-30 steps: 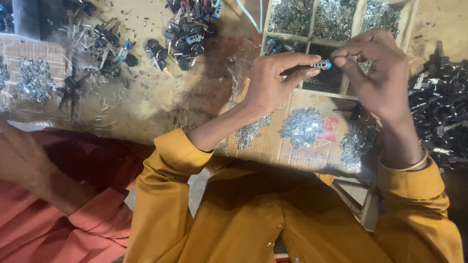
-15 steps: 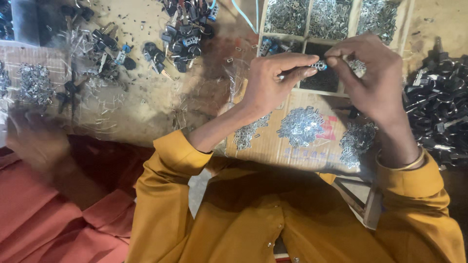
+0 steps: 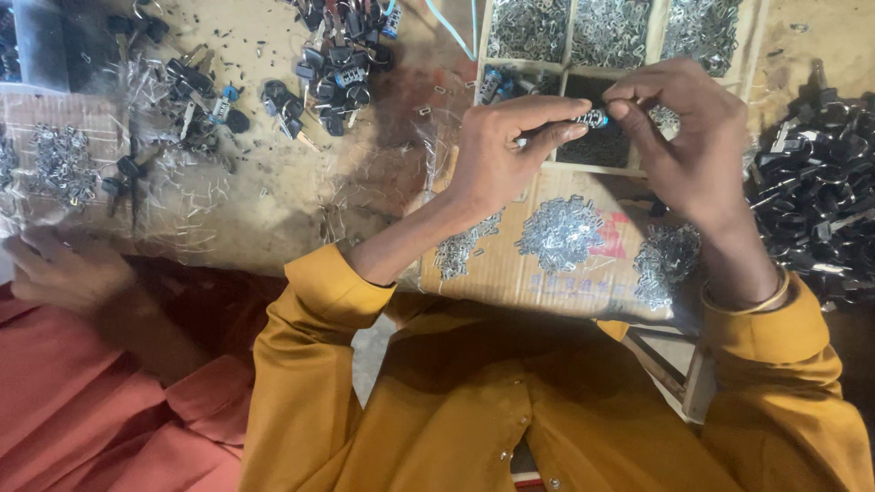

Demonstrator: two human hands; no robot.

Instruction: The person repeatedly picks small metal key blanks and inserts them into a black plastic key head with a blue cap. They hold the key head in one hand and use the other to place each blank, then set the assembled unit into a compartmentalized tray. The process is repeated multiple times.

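My left hand [image 3: 497, 155] pinches a small key cylinder [image 3: 592, 118] with a blue tip; my right hand [image 3: 693, 146] grips its other end, above the divided wooden tray [image 3: 652, 50]. Metal clips [image 3: 558, 232] lie on cardboard [image 3: 510, 273] nearer me, black keys [image 3: 333, 64] far left.

Head-worn view, straight down, close.

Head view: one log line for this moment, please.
left hand: pinches small key part | right hand: fingertips at its tip | under: divided tray, cardboard with metal clips
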